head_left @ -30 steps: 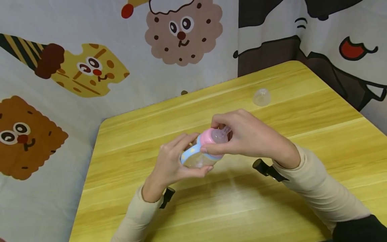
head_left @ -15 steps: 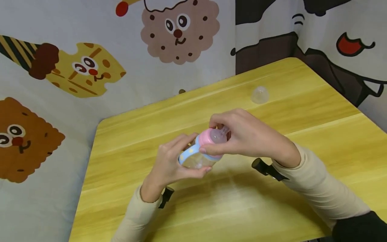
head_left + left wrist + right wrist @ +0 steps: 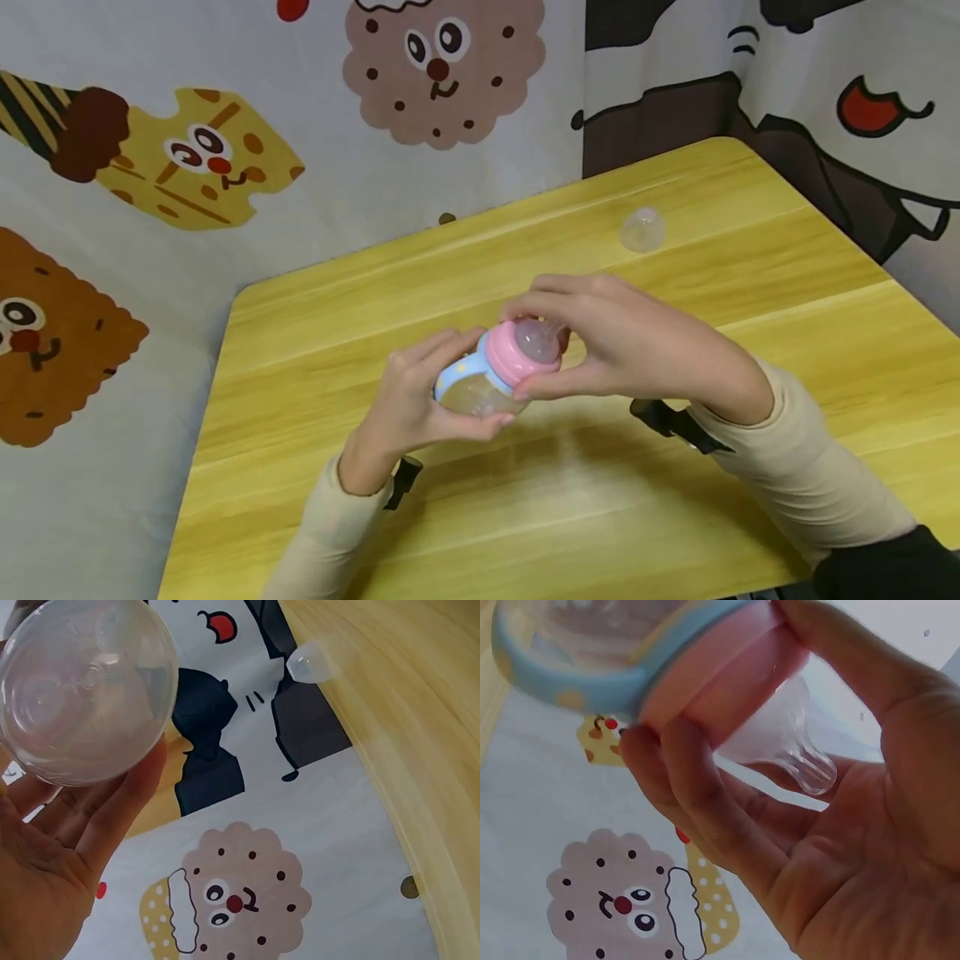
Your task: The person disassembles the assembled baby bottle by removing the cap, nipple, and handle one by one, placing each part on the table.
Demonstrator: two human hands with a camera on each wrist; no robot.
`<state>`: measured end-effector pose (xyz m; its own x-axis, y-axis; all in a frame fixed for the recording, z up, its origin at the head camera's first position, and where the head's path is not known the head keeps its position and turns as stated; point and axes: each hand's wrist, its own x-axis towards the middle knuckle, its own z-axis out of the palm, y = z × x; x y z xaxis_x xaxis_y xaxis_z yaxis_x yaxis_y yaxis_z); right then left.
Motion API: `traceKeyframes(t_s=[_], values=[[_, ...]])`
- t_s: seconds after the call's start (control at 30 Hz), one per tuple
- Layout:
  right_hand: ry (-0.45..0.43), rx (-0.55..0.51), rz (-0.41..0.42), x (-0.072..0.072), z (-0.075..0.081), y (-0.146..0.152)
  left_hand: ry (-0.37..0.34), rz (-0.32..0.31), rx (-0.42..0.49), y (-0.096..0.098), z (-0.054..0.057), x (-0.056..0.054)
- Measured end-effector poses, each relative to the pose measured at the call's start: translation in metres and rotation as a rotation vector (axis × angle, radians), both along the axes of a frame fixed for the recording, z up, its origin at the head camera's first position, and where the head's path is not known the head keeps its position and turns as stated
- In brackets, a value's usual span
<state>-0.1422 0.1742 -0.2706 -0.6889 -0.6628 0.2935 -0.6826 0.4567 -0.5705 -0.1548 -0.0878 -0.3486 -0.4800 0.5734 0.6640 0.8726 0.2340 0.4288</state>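
Note:
A clear baby bottle (image 3: 480, 398) with a blue handle (image 3: 463, 367) is held tilted above the table, its nipple end toward the right. My left hand (image 3: 408, 400) grips the bottle's body from the left; its round clear base (image 3: 86, 690) faces the left wrist camera. Around the pink collar (image 3: 510, 354) curl the thumb and fingers of my right hand (image 3: 622, 342). The right wrist view shows the clear nipple (image 3: 780, 735) pointing into that palm, with fingertips pressed on the collar (image 3: 712, 682).
On the yellow wood-grain table (image 3: 360, 517), a clear dome cap (image 3: 642, 230) stands near the back right. A cartoon-printed cloth (image 3: 315, 192) hangs behind the table's back edge. Small black devices (image 3: 667, 421) are strapped to both wrists.
My right hand has shifted its hold on the collar, with thumb and fingers spread wider, so more pink shows. The bottle stays in my left hand, and the head view has moved slightly.

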Motion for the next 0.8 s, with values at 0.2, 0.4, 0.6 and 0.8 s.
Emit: traceKeyframes(t_s=[0.2,0.4,0.6,0.8], values=[[0.008,0.008,0.014,0.0014,0.0003,-0.0009,0.025,0.019,-0.003,-0.0011,-0.001,0.0032],[0.001,0.009,0.018,0.0021,-0.0006,-0.0007,0.034,0.026,-0.014,-0.0016,-0.0018,0.004],[0.015,-0.006,0.042,0.0004,-0.0021,-0.0022,0.029,0.006,0.001,-0.003,-0.0003,0.0038],[0.033,-0.013,0.058,-0.001,-0.0037,0.0006,0.023,-0.005,-0.017,-0.0023,0.0018,0.0003]])
